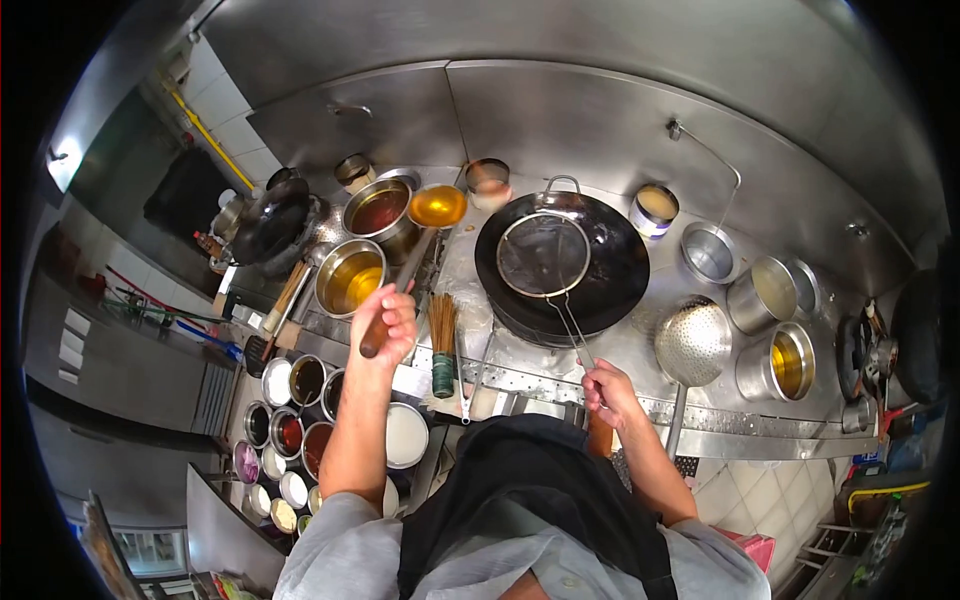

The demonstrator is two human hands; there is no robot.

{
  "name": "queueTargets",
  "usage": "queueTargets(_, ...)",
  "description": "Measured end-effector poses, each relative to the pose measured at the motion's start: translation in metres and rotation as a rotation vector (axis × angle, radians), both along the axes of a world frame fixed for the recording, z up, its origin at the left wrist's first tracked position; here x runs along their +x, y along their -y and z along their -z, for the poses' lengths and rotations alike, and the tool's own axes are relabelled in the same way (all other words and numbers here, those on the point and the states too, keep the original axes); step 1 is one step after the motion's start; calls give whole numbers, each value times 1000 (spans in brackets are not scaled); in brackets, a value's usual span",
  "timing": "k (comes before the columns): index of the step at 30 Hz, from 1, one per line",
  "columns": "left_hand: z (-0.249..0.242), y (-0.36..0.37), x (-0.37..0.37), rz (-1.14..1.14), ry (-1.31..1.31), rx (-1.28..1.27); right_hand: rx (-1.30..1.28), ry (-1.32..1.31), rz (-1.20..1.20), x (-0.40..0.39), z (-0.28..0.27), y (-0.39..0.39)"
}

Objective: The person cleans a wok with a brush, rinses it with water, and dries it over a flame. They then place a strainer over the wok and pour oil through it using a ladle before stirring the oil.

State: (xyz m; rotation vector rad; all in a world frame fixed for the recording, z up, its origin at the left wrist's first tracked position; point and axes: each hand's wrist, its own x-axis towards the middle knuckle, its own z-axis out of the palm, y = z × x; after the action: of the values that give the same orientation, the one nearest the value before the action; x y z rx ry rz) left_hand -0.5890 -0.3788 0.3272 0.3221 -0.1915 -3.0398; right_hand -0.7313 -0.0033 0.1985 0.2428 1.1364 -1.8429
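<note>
My left hand [392, 318] is closed round the wooden handle of a ladle [437, 206]. Its bowl, full of yellow-orange liquid, is raised beside two metal pots, one with reddish liquid [380, 210] and one with yellow liquid [352, 278]. In my right hand [612, 392] is the handle of a round wire strainer [543, 254], whose mesh is over the black wok [620, 255]. A bamboo brush [442, 345] with a green-wrapped base lies between my hands. The perforated skimmer [693, 342] rests right of the wok.
Metal pots [762, 293] stand at the right, one with yellow liquid [788, 365]. An open can [654, 210] is behind the wok. Several bowls of sauces and ingredients [405, 435] fill the lower left. A thin pipe [738, 180] hangs from the steel back wall.
</note>
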Motion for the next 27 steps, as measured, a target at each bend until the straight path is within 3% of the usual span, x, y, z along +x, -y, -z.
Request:
queueTargets(4, 13, -40, 3, 130, 49, 75, -43, 26, -33, -2, 1, 3)
queueTargets(8, 36, -72, -1, 236, 167, -61, 31, 7, -5, 0, -4, -1)
queueTargets(12, 45, -104, -4, 202, 491, -473, 47, 13, 1, -1, -2, -11)
queueTargets(14, 49, -106, 1, 237, 459, -573, 48, 3, 4, 0, 0, -16)
queueTargets(16, 50, -104, 6, 327, 386, -842, 36, 4, 4, 0, 4, -20)
queueTargets(18, 56, -98, 10, 345, 354, -896, 21, 3, 4, 1, 5, -21)
queueTargets(20, 56, -93, 13, 328, 433, -1167, 1, 25, 21, 0, 3, -20)
queueTargets(27, 37, -17, 0, -64, 606, -1411, -9, 8, 30, 5, -2, -16)
